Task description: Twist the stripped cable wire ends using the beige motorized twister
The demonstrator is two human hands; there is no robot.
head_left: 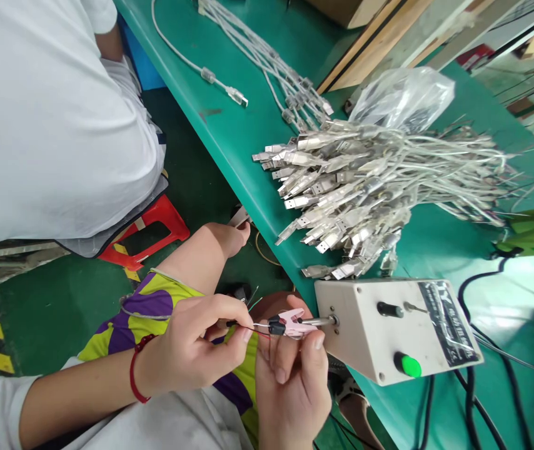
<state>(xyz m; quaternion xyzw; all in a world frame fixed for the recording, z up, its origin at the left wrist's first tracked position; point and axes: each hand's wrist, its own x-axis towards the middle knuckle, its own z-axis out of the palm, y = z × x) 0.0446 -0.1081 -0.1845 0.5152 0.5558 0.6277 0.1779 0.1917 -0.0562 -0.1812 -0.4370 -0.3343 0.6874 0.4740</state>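
Observation:
My left hand (192, 350) is pinched shut on thin red and black wires (252, 327) of a cable end. My right hand (292, 381) is closed around a small pink clip-like fixture (292, 324) with a black ring. The fixture touches a metal pin (321, 321) that sticks out of a cream box (389, 325). The box carries a black knob and a green button (410, 367) on its side.
A large pile of clear USB cables (351, 194) lies on the green bench (229, 137), with a plastic bag (403, 97) behind it. More cables (267, 56) lie farther back. A person in white sits on a red stool (154, 231) at left. Black cords (478, 375) trail right.

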